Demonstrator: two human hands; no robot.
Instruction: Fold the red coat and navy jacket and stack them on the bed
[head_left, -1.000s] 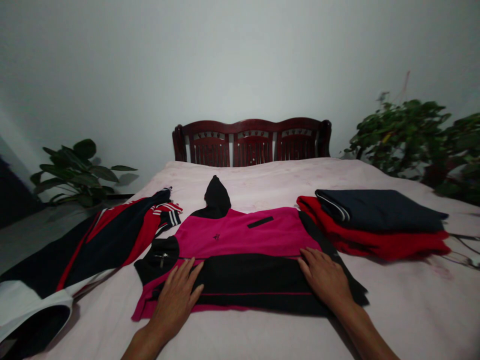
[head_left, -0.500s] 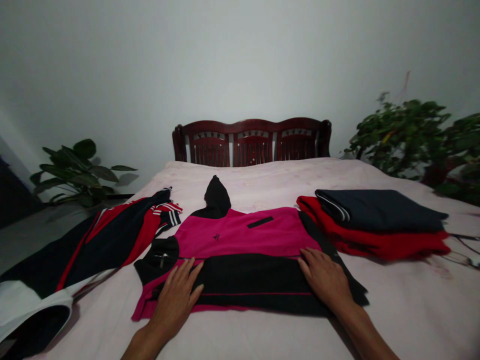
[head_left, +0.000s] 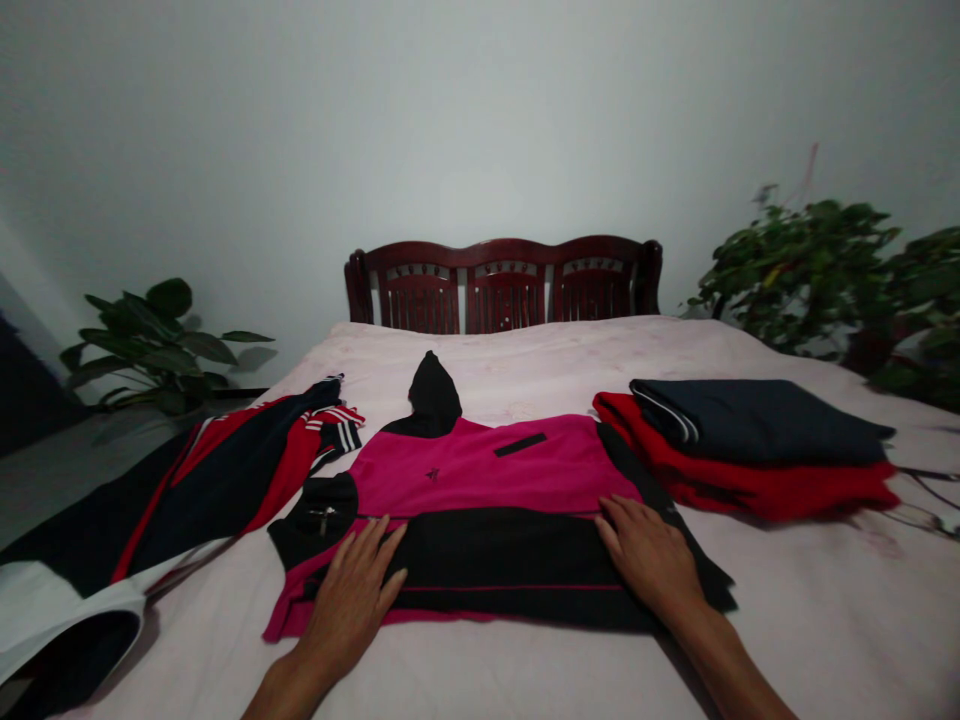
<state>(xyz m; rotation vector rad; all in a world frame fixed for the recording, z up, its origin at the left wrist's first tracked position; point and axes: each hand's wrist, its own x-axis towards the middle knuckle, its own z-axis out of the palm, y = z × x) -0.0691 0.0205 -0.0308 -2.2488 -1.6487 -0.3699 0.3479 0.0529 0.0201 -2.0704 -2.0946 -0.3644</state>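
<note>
A pink and black jacket (head_left: 480, 470) lies on its side across the bed, its collar end to the left and its hem to the right. One black sleeve (head_left: 510, 550) is laid lengthwise along the near side of the body. My left hand (head_left: 356, 575) rests flat on the jacket near the collar, fingers spread. Near the hem, my right hand (head_left: 649, 550) lies on the sleeve and pink cloth with its fingers stretched out. Another black part (head_left: 435, 395) of the jacket sticks out at the far side.
To the right sits a stack with folded dark trousers (head_left: 765, 420) over red clothing (head_left: 780, 490); eyeglasses (head_left: 926, 505) lie beside it. A navy, red and white jacket (head_left: 225, 470) spreads at the left. Beyond the pink bedsheet (head_left: 540, 370) stands a wooden headboard (head_left: 504, 290), with plants on both sides.
</note>
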